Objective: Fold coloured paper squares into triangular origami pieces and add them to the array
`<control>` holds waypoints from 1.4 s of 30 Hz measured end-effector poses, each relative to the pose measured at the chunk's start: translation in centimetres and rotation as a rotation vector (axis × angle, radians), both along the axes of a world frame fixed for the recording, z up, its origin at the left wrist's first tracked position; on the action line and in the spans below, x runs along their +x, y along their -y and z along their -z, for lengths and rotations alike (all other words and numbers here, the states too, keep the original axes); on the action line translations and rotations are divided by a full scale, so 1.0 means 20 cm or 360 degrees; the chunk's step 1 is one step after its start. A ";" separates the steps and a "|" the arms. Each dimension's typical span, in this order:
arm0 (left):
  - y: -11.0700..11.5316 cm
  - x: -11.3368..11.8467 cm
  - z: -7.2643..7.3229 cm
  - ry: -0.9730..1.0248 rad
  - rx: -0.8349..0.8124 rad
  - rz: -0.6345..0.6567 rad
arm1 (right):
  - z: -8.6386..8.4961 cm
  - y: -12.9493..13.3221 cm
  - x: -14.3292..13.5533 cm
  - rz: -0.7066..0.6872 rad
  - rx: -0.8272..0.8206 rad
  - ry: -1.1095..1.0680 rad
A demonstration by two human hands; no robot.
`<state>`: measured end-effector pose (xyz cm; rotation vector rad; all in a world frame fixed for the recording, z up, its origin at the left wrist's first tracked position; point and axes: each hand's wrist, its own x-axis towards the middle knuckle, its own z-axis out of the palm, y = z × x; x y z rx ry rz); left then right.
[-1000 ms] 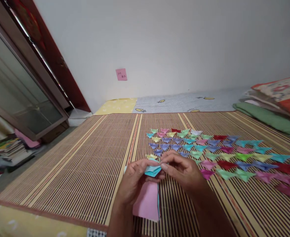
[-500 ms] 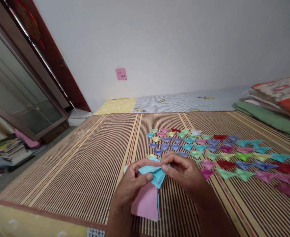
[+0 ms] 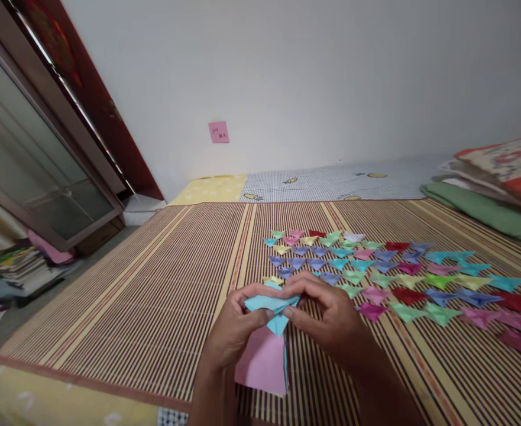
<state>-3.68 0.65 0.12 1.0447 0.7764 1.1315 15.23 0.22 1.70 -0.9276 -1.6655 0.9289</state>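
Note:
A light-blue sheet of folded origami paper (image 3: pixel 278 323) is held up between my two hands, its lower tip pointing down and a wide flap across its top. My left hand (image 3: pixel 238 322) pinches the left side between thumb and fingers. On the other side my right hand (image 3: pixel 324 307) grips the paper's right edge the same way. Under the hands lies a stack of square paper (image 3: pixel 260 367) with a pink sheet uppermost, partly hidden by my left hand. Just beyond, a small yellow folded piece (image 3: pixel 272 280) shows above the fingers.
Rows of many-coloured folded paper pieces (image 3: pixel 404 296) cover the right part of the striped mat (image 3: pixel 154 284). Green bedding and cushions (image 3: pixel 486 216) are piled at the back right. A pink note (image 3: pixel 219 132) sticks to the wall. Books (image 3: pixel 20 263) stand low at the left.
The light-blue paper's top flap has spread wider and flatter, with its lower tip now more centred. My right thumb has shifted slightly left and down onto the paper.

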 end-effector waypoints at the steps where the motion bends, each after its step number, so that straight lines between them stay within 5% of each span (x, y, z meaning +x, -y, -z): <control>1: 0.00 0.00 0.00 -0.0048 0.0001 0.0004 | 0.00 0.00 0.00 0.0010 0.0012 0.0002; 12: 0.00 0.00 0.00 -0.0311 0.0126 -0.0138 | 0.06 -0.04 -0.06 0.0099 -0.0009 -0.0158; 19: 0.00 -0.01 0.02 -0.0141 0.0075 -0.0186 | 0.10 -0.05 -0.04 -0.0037 -0.0267 -0.0283; 26: -0.02 0.01 0.00 -0.0116 -0.0009 -0.0437 | 0.09 -0.04 -0.06 0.0144 -0.0242 -0.0330; 42: -0.01 0.05 0.01 -0.0158 0.0025 -0.0424 | 0.13 -0.06 -0.08 0.0204 -0.0241 -0.0337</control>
